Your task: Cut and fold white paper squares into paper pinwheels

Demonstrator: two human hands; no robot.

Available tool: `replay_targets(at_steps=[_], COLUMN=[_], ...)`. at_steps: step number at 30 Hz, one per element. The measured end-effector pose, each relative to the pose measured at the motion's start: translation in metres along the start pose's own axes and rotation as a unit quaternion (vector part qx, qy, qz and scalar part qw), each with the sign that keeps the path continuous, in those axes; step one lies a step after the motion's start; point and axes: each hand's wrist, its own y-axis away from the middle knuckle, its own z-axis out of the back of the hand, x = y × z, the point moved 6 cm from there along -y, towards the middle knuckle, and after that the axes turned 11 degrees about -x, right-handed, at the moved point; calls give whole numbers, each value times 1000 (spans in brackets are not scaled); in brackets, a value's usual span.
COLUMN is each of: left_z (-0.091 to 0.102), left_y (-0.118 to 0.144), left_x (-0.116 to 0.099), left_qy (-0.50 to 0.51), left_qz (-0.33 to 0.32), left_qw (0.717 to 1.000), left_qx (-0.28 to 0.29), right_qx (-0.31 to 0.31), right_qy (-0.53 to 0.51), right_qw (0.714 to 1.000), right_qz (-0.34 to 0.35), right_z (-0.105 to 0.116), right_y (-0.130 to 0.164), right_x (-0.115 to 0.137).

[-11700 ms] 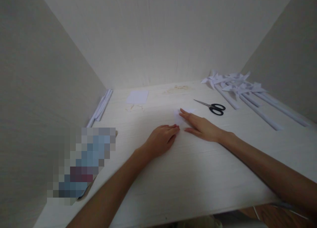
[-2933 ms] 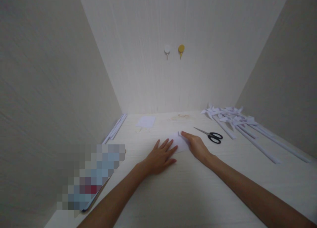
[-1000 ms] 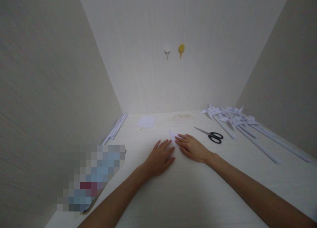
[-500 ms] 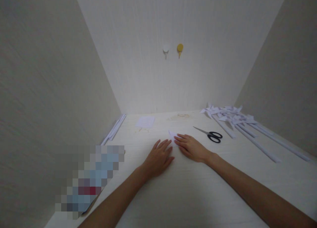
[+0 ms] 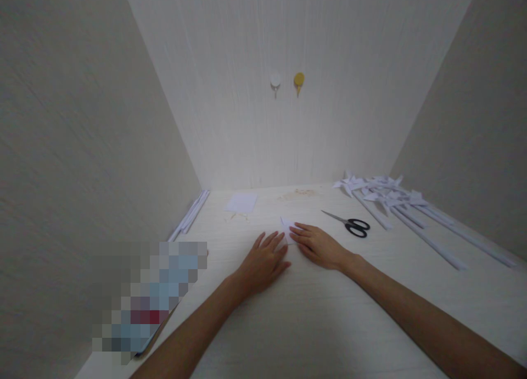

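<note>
Both hands press flat on a small folded white paper (image 5: 287, 229) near the middle of the desk (image 5: 329, 313), fingers spread and gripping nothing. The left hand (image 5: 263, 261) lies palm-down just at the paper's near-left edge; the right hand (image 5: 319, 246) covers its right side, fingertips on the sheet. Only a pointed corner shows beyond the fingers, so the fold's shape is hard to make out. A sharp crease here likely calls for one hand pinning the paper while the other runs firmly along the fold. Black-handled scissors (image 5: 349, 224) lie to the right, apart from the hands, with paper pinwheels (image 5: 382, 192) toward the desk's far right corner.
</note>
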Motion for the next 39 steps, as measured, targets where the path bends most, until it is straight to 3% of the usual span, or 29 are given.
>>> replay_targets(at_steps=[8, 22, 39], left_z=[1, 2, 2], left_y=[2, 1, 1], left_x=[6, 7, 6], left_qy=[4, -16, -22], left_qz=[-18, -23, -26], left_qw=[999, 997, 998], left_qx=[50, 74, 55], right_qx=[18, 13, 59], right_qy=[24, 14, 11], right_qw=[999, 1000, 998], right_qz=[11, -3, -14], right_z=[-1, -1, 3], right_y=[-1, 0, -2], right_x=[1, 0, 8])
